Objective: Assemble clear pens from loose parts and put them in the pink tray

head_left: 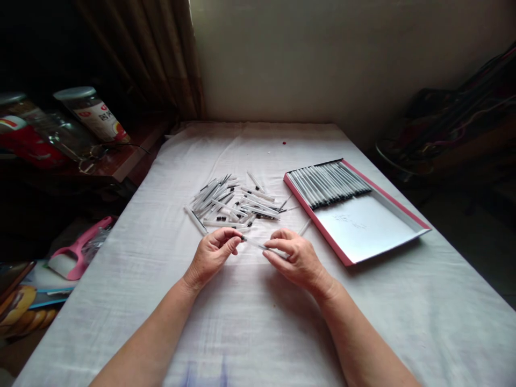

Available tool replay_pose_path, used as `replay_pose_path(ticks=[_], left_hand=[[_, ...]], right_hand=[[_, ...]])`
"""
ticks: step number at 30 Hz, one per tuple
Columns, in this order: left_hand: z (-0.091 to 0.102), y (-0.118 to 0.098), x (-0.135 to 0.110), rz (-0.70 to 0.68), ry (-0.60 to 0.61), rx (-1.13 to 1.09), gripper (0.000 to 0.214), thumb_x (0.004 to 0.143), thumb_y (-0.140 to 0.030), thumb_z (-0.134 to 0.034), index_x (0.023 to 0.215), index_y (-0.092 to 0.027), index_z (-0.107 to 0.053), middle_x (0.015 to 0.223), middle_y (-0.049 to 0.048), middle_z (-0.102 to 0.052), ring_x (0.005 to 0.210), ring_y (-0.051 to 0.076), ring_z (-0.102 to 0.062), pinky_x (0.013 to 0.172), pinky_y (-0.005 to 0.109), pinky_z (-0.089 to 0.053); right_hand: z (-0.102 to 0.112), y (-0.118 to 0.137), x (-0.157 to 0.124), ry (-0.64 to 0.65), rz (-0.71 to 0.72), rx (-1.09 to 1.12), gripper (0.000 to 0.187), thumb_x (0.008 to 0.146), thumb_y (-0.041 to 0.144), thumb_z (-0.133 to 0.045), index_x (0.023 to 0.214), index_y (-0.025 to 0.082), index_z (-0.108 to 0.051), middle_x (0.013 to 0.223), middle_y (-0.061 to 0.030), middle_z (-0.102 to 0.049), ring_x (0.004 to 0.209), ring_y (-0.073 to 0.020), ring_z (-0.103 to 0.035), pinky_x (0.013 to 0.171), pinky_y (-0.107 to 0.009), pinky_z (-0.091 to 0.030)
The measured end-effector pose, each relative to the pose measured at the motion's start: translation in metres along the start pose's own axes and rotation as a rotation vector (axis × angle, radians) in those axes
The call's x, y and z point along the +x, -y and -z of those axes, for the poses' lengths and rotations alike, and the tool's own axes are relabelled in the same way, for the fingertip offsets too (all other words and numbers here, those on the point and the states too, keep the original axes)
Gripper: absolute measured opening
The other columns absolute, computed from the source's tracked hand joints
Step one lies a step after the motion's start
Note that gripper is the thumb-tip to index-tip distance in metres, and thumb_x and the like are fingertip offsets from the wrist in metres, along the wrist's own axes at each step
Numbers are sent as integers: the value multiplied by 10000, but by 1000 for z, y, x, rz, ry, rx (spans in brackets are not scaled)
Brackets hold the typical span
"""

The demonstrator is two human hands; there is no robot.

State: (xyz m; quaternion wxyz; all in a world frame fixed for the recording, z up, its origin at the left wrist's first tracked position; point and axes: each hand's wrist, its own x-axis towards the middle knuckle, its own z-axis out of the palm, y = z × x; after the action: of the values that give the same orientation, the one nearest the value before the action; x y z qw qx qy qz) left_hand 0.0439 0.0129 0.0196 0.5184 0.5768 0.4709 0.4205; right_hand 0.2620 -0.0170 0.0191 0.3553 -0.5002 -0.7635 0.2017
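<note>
My left hand and my right hand meet over the white cloth-covered table, both pinched on one thin clear pen held between them. The left fingers close on its left end, the right fingers on its right part. Just beyond my hands lies a loose pile of pen parts, clear barrels and small black caps. To the right sits a red-edged box lid with a neat row of assembled pens at its far end.
On the left, a dark shelf holds jars, and a pink tool lies lower down. Curtains hang at the back left. Dark clutter stands at the right beyond the table edge. A tiny red speck lies on the far cloth.
</note>
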Motion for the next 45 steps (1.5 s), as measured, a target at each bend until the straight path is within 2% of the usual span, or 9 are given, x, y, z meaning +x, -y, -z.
replay_pose_path(ticks=[5,8,15,25,30,33,36,39,45], left_hand=[[19,2,25,-175,-163,353,220,800,-377,-638,898,-188,-691,858,51,-698,691,152,-603,657,256,-480],[30,2,41,-310,-153,704,197,814,-303,-607,960,-212,-702,987,68,-695,833,200,-624,796,320,-475],[27,1,58,-448,3,1194,261,836,-317,-591,1054,-234,-708,1129,107,-658,1041,307,-567,870,436,-418],[17,-17,72,-519,218,1396,115,827,-222,-571,814,-199,-683,847,115,-682,891,289,-596,825,415,-376],[17,-24,79,-534,315,1356,172,820,-192,-539,696,-192,-659,825,128,-657,885,293,-587,822,419,-373],[19,-26,77,-526,304,1406,170,825,-186,-521,759,-183,-677,869,137,-653,892,290,-584,801,403,-392],[22,-26,65,-471,172,1249,202,850,-247,-518,939,-193,-691,899,108,-649,851,255,-591,762,359,-419],[22,-25,47,-363,46,845,300,874,-335,-510,1103,-212,-659,895,65,-635,778,191,-591,730,304,-444],[11,-11,16,12,-173,-64,366,723,-473,-699,954,-208,-597,774,-23,-618,654,102,-596,563,193,-454]], right_hand=[[6,-2,0,-350,-131,84,176,836,326,-612,883,185,-708,670,-17,-590,550,-120,-537,545,-246,-446],[7,-4,0,-474,-263,243,184,844,351,-598,897,184,-654,641,-1,-581,513,-116,-507,510,-250,-433],[11,-3,4,-498,-319,439,158,799,340,-604,859,194,-590,677,-14,-628,517,-129,-558,502,-265,-466],[14,2,1,-393,-359,632,318,855,448,-536,939,165,-654,800,-77,-713,624,-158,-628,510,-259,-474],[11,-3,2,-392,-394,619,318,859,443,-515,906,163,-658,622,-13,-611,507,-118,-528,470,-242,-433],[9,-7,4,-456,-399,623,261,808,422,-584,904,181,-609,628,17,-568,505,-102,-499,459,-221,-415],[9,-7,6,-507,-394,607,229,746,403,-656,813,193,-593,699,1,-597,559,-104,-521,485,-218,-436],[9,-5,7,-465,-430,659,222,708,390,-688,777,189,-625,699,-8,-636,546,-107,-528,492,-231,-459],[7,0,5,-321,-463,783,262,717,382,-674,865,166,-686,711,-47,-711,523,-119,-568,450,-230,-436]])
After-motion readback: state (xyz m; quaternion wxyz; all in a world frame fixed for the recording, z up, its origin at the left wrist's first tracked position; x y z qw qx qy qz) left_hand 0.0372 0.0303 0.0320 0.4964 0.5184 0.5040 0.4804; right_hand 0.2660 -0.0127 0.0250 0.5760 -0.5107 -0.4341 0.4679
